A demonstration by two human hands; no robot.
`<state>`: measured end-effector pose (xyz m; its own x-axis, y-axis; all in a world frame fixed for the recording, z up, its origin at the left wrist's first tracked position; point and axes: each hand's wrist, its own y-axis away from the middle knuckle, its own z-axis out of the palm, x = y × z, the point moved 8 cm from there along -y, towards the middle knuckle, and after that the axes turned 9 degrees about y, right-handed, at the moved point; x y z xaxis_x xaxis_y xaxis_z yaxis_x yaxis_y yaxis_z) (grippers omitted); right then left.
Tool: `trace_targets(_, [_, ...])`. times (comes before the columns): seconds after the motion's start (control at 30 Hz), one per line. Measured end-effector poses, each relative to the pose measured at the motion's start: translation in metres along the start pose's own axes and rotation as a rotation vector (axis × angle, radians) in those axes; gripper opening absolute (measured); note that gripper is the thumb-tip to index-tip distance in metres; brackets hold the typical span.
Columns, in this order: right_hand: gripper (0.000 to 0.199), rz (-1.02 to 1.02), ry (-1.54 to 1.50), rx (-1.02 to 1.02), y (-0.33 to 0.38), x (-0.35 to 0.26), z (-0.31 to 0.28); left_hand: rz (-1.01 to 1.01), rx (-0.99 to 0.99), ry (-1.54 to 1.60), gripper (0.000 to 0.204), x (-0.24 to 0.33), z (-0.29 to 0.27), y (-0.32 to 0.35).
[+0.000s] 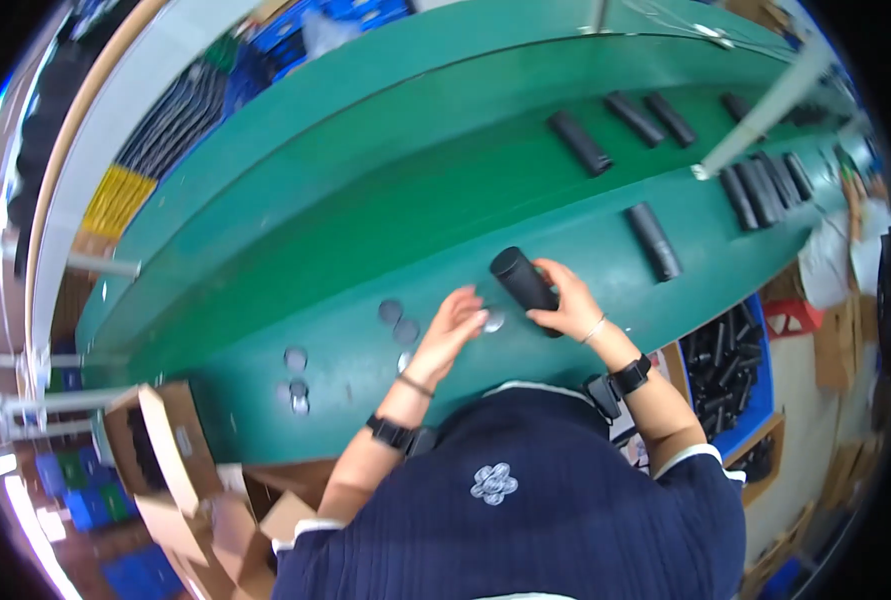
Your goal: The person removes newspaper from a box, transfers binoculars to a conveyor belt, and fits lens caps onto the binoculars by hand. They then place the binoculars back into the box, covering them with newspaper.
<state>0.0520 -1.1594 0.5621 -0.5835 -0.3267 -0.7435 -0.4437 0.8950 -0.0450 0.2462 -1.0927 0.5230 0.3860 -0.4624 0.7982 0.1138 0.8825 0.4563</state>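
My right hand (571, 302) is closed around a black cylinder (523, 278), thumb on the near side and fingers on the far side. The cylinder tilts, its round end toward the upper left. Just left of it is my left hand (451, 328), with fingers bent and partly blurred. A shiny round disc (494, 320) lies at its thumb tip; whether the hand grips it I cannot tell. Near that hand's wrist are a dark disc (390, 311) and a grey disc (406, 331). Farther left, another disc (295, 358) lies among several on the green bench (355, 400).
A black tube (653, 241) lies to the right, with a row of tubes (760, 192) beyond. More tubes (580, 142) rest on the green belt (365, 210). A clear upright panel post (765, 105) rises there. Cardboard boxes (165, 450) and a blue bin (760, 370) of black parts flank me.
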Motion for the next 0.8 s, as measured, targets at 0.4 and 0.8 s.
trace_targets(0.4, [0.038, 0.205, -0.865, -0.547, 0.006, -0.056, 0.136, 0.433, -0.095, -0.514, 0.062, 0.02, -0.042, 0.066])
trace_targets(0.8, [0.038, 0.084, -0.483, -0.409, 0.0, -0.069, 0.122, 0.472, -0.041, -0.516, 0.063, -0.002, -0.051, 0.055])
